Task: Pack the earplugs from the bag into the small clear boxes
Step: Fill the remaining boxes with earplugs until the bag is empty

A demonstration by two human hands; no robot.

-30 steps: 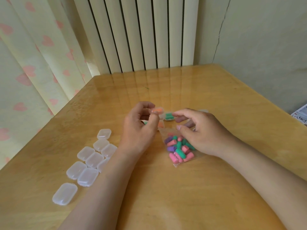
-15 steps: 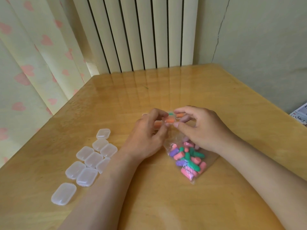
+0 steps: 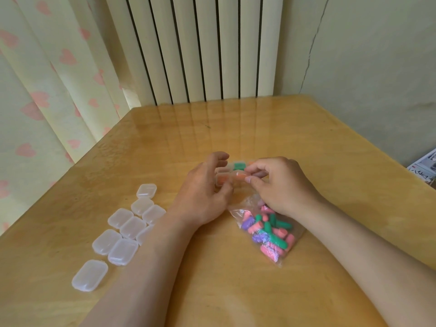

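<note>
Two hands now meet on one small clear box [image 3: 232, 177] holding orange earplugs. A second ago the left hand [image 3: 200, 194] had it raised alone while the right hand [image 3: 283, 185] was at the bag's mouth. Since then the box has come down low over the table [image 3: 212, 291], and the right hand has left the bag to pinch the box's near end between thumb and forefinger [image 3: 249, 185]. The left thumb and curled fingers grip the other side. It reads as the lid being pressed shut, though the latch itself is hidden. A green-filled box [image 3: 239, 165] sits just behind, partly hidden by the fingers. The bag [image 3: 266, 232] lies flat under the right wrist, with many pink, green and purple earplugs [image 3: 271, 228] inside. The empty boxes [image 3: 127, 228] are clustered to the left, lids down and untouched. Judgement: early in the job, with one more box nearly finished.
</note>
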